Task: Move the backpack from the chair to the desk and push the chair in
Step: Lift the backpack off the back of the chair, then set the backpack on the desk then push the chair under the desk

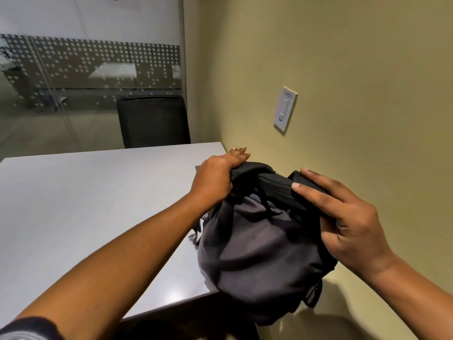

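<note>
A pale grey desk fills the left half of the view, its top smooth and bare, with a soft glare near its near edge at 6 o'clock. Its right side runs along an olive-yellow wall, where a white switch plate sits at about 1 o'clock. Past the far edge of the desk, at 11 o'clock, a black mesh chair stands against it, backed by a glass partition patterned with white dots.

The backpack, grey with black trim, is at the desk's near right corner, at about 5 o'clock, partly over the desk and partly hanging past its edge beside the wall. Whether its weight rests on the top I cannot tell.

The left hand clamps over the black top of the backpack, fingers reaching toward the wall. The right hand grips a black strap fold on the bag's right side, thumb on top.
</note>
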A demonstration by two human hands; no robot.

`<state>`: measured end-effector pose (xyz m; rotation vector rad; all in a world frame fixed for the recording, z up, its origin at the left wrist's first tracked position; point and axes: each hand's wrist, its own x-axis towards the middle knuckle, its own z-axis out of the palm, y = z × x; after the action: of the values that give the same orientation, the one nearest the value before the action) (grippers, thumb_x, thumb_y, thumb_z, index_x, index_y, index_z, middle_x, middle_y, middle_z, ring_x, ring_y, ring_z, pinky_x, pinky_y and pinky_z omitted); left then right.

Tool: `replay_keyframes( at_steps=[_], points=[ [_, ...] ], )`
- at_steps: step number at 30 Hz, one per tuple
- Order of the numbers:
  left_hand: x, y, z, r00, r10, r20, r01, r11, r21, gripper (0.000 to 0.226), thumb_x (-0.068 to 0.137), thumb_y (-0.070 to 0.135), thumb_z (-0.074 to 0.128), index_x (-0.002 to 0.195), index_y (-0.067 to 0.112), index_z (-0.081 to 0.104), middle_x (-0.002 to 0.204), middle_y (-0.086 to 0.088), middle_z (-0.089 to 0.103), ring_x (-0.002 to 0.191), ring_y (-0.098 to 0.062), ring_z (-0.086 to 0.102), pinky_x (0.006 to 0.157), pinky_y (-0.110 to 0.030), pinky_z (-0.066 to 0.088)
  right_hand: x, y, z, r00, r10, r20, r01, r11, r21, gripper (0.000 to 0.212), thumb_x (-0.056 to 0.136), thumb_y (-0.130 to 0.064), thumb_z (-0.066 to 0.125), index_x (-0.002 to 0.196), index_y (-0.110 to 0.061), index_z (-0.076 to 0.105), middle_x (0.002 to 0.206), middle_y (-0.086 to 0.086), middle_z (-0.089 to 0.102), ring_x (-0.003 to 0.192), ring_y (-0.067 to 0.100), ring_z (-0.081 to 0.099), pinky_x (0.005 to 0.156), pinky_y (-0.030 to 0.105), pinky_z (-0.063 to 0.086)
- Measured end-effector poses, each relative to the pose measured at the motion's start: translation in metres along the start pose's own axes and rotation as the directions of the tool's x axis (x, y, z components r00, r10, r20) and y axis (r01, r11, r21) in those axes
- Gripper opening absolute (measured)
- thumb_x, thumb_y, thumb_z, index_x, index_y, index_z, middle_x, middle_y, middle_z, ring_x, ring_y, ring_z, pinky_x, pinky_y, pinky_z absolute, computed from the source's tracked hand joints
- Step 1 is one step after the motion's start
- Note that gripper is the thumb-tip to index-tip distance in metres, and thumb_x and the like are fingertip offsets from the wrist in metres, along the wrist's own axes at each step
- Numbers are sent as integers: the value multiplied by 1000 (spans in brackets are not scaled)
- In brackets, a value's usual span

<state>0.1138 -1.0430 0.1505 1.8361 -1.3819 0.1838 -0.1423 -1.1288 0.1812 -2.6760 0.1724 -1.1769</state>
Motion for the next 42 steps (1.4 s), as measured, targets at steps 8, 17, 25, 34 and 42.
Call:
replay_keyframes(
  at_steps=[8, 17, 25, 34, 42],
  points=[
    [55, -28, 66, 973, -204, -111, 210, 977, 40, 60, 85, -1, 59, 134, 33, 54, 140, 12, 53, 129, -11, 48, 102, -28, 39, 19, 67, 31, 959, 269, 92, -239, 938, -250, 68, 77, 9, 57, 135, -27, 54, 145, -2, 50, 128, 21, 53, 108, 24, 38],
    [-41, -42, 125, 902, -416, -116, 390, 901, -192, 68, 91, 42, 61, 148, 29, 27, 154, 5, 34, 141, -14, 30, 110, -33, 29, 16, 68, 41, 935, 248, 254, -30, 768, -639, 76, 85, -44, 57, 149, -14, 28, 159, 8, 26, 150, 29, 12, 121, 49, 11],
    [-154, -36, 185, 676, -736, -13, 704, 652, -284, 67, 93, 44, 56, 148, 20, 28, 154, 0, 35, 140, -16, 32, 112, -30, 29, -58, 71, 89, 770, 58, 635, 366, 776, -514, 44, 83, -19, 51, 126, -14, 62, 144, 9, 52, 138, 31, 43, 114, 46, 24],
    [-183, -37, 234, 677, -699, 228, 736, 644, -209, 70, 100, 46, 36, 153, 16, 2, 162, 2, -6, 148, -15, -4, 118, -33, 11, -69, 95, 108, 608, 387, 693, 216, 759, -614, 54, 87, -38, 44, 134, -13, 56, 145, 13, 49, 137, 31, 43, 113, 44, 33],
    [-172, -64, 245, 691, -636, 344, 713, 677, -179, 71, 101, 46, 32, 152, 13, -5, 161, -1, -15, 147, -17, -10, 115, -29, 2, -68, 115, 124, 540, 424, 727, 233, 754, -614, 79, 78, -20, -11, 153, -16, 13, 164, 10, 5, 151, 27, 1, 121, 38, 2]
  ],
)
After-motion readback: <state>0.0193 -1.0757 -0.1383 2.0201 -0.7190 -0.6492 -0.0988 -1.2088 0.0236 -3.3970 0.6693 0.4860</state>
